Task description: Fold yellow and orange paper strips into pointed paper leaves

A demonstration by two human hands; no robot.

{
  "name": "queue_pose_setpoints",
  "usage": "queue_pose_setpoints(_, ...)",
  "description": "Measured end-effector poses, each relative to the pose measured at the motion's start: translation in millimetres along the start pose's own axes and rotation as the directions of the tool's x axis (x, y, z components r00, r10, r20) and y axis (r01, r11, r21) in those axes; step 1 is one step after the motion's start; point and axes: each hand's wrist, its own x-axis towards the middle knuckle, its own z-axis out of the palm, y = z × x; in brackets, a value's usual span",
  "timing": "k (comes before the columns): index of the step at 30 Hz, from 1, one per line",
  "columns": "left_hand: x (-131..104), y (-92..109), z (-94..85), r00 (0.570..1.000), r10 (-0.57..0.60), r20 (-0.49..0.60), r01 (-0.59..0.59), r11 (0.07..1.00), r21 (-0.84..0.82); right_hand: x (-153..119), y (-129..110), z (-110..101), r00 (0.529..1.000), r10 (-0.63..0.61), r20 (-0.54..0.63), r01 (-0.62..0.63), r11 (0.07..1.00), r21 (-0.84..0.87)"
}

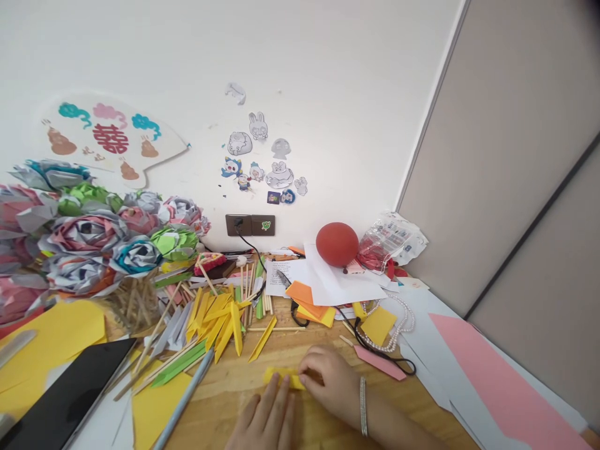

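Nearest, toward the middle of the desk's (pixel 222 390) near side, whose edge is out of view, the left hand (pixel 265 420) lies palm down with fingers stretched out, its grip not closed round anything, fingertips on a yellow paper strip (pixel 295 379). Just right of it, the right hand (pixel 334 379), a bracelet (pixel 362 406) at its wrist, has thumb and forefinger drawn together at the strip's right end; that grip seems to pinch the paper, though the curled fingers hide the contact. The strip lies flat on bare wood, its long axis running side to side, roughly along the desk's far edge; its left end points to the left edge, the other toward the right edge, with the tip covered. The step in hand looks like folding or creasing; the next move seems to call for a steady press from the left fingers while the right pinch works the paper along its length. Toward the near left corner lies a black tablet (pixel 77 394); beyond the hands, a single folded yellow strip (pixel 262 339) lies aslant beside a pile of yellow folded strips (pixel 220 319). By the far edge, paper flowers (pixel 89 232) fill the left corner, and a red balloon (pixel 337 244) rests right of centre.
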Motion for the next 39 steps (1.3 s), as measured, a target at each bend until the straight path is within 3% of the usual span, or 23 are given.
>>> queue_pose_setpoints(9,0.8,2.6,10.0,0.991,-0.102,-0.09,0.09,0.988,-0.129,-1.3,-3.9,-5.5,0.991,0.134,-0.006,-0.134,0.99,-0.044)
queue_pose_setpoints(15,-3.1,7.2,11.5,0.98,-0.193,-0.054,0.185,0.975,-0.124,-0.7,-3.5,-4.4,0.991,0.134,-0.025,-0.134,0.991,-0.023)
queue_pose_setpoints(30,2.4,6.0,4.9,0.989,-0.148,-0.025,0.146,0.986,-0.077,0.3,4.8,2.5,0.99,0.125,-0.063,-0.124,0.992,0.027)
queue_pose_setpoints(39,-5.7,11.6,15.4,0.98,-0.201,0.008,0.2,0.966,-0.167,1.4,7.0,6.4,0.99,0.122,-0.072,-0.123,0.992,-0.002)
